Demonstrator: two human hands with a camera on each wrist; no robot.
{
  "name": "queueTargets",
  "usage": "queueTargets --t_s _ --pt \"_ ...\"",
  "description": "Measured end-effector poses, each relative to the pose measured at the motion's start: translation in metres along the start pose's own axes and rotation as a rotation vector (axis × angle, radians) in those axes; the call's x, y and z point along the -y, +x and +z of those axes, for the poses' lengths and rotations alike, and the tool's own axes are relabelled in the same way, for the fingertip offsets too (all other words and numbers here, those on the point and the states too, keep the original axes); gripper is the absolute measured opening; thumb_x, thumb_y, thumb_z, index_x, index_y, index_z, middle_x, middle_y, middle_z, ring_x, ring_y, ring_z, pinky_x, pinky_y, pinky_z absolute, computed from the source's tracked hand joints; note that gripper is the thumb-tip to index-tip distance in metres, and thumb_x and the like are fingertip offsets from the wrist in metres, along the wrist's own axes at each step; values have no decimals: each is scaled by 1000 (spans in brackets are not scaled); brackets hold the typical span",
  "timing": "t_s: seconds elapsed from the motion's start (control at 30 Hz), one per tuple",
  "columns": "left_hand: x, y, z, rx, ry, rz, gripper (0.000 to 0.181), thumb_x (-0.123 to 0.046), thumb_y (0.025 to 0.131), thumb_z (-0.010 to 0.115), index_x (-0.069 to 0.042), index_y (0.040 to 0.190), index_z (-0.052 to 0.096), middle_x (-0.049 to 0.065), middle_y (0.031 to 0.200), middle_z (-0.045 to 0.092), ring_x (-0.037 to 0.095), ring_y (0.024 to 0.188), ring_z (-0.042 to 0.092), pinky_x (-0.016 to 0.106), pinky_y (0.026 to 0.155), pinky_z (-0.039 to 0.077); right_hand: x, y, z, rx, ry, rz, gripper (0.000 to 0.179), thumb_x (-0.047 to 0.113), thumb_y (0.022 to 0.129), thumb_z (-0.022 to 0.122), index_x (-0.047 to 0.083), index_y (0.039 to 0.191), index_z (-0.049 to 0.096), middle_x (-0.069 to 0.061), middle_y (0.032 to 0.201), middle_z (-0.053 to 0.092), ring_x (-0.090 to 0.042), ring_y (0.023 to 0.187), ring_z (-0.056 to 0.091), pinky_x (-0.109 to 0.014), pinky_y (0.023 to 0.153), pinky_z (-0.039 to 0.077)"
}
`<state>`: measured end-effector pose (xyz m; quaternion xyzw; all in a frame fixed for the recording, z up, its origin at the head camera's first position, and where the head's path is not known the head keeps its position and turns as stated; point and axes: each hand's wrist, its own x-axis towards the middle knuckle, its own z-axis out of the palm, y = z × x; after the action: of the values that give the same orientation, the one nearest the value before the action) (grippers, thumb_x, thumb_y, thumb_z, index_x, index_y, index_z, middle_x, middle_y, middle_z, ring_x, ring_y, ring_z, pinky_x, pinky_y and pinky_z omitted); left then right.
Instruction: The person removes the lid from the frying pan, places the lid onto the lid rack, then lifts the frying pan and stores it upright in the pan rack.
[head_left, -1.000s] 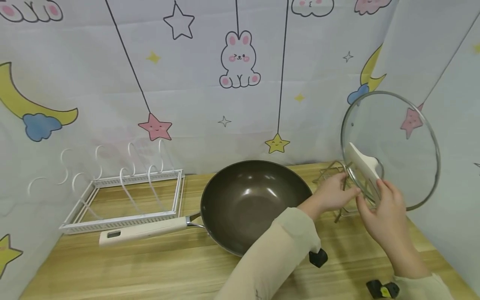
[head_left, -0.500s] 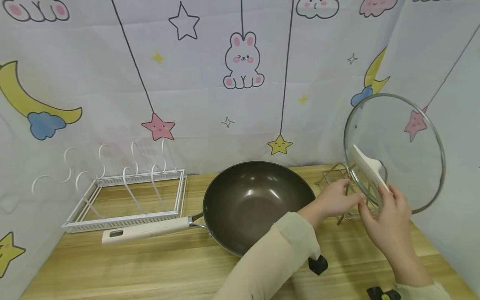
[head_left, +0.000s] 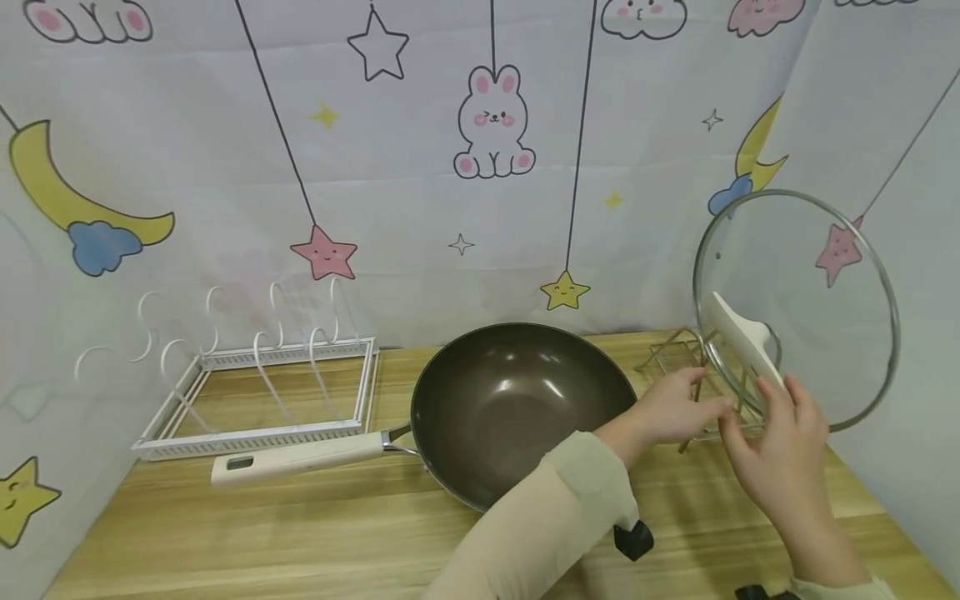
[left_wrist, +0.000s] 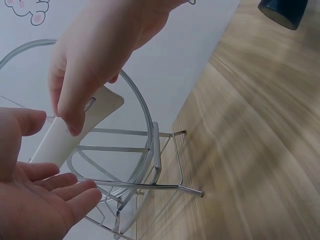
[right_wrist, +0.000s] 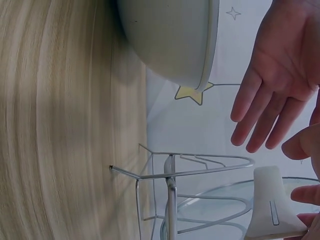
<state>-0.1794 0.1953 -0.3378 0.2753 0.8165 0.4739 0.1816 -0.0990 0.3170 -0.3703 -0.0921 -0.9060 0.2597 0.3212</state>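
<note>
A round glass pan lid [head_left: 810, 267] with a steel rim and cream handle [head_left: 742, 336] leans nearly upright in a small metal wire rack [left_wrist: 156, 155]. My right hand [head_left: 783, 450] is at the handle's lower end. Its thumb lies on one side of the handle, its bent fingers round the other. Beside it, my left hand [head_left: 670, 410] has its palm turned toward the lid and its fingers extended, nothing in its grasp. A dark-lined wok [head_left: 517, 417] sits left of the hands, and the left forearm crosses in front of its right side.
The wok's long cream handle [head_left: 300, 458] points left across the wooden table [head_left: 337, 533]. At the back left stands a white rack [head_left: 247, 442] with curved wire dividers. A printed cloth [head_left: 375, 167] hangs behind and along the sides.
The head view has shifted slightly, so everything appears a little farther right. The hands, lid and wok keep nearly the same places relative to one another.
</note>
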Motion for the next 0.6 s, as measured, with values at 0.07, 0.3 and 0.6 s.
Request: queueTargets --t_s 0.07,0.3,0.6 --pt "0 -1 -1 2 5 3 55 -41 91 57 -20 140 45 -7 140 48 8 129 45 26 99 44 0 -1 1 -8 -1 -7 60 15 86 62 -16 132 40 -36 147 19 -57 131 16 -73 100 16" --pt "4 -6 -7 12 11 -14 54 -40 92 56 -20 140 44 -6 132 56 10 117 56 27 92 48 6 -5 3 -60 33 -75 55 12 79 67 -14 124 49 -35 145 22 -54 133 18 -69 106 12" --pt "8 -13 -15 32 -5 -29 54 -38 92 58 -18 140 44 -2 121 61 7 98 60 25 81 50 11 -12 9 -91 53 -146 53 8 73 69 -16 117 52 -37 143 24 -55 132 17 -67 108 9"
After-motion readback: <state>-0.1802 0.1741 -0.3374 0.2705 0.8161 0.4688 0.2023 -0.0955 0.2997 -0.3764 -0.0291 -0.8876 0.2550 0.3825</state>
